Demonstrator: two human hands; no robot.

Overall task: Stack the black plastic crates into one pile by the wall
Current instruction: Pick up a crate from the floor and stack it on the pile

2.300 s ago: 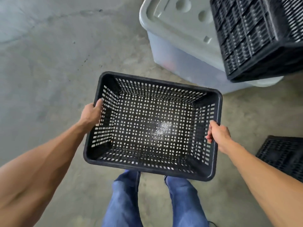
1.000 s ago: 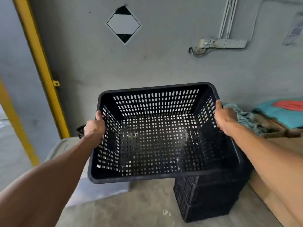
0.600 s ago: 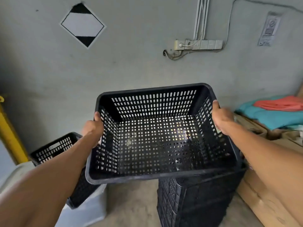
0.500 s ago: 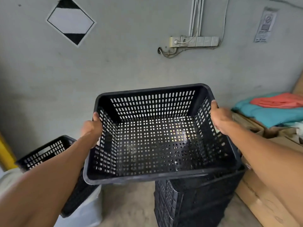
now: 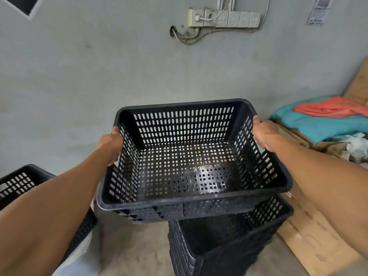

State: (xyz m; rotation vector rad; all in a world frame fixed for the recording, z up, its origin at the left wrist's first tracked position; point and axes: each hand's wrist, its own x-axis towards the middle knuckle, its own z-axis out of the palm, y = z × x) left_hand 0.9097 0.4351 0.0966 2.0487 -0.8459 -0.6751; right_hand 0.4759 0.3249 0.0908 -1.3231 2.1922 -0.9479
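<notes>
— Fingers [image 5: 258,139] of both hands are curled tight over the crate [image 5: 185,168] rims, left hand [image 5: 110,145] and right hand [image 5: 263,136].
— Where's the crate now?
— Hanging just over the pile [image 5: 225,242] by the wall [image 5: 119,76], lower than a moment ago, slightly left of it.
— So nearly stacked?
— I'd say so. Another crate [image 5: 18,184] waits left.

grey wall [image 5: 99,80] | socket strip [image 5: 224,17] | concrete floor [image 5: 135,248] | cardboard [image 5: 310,240]
</notes>
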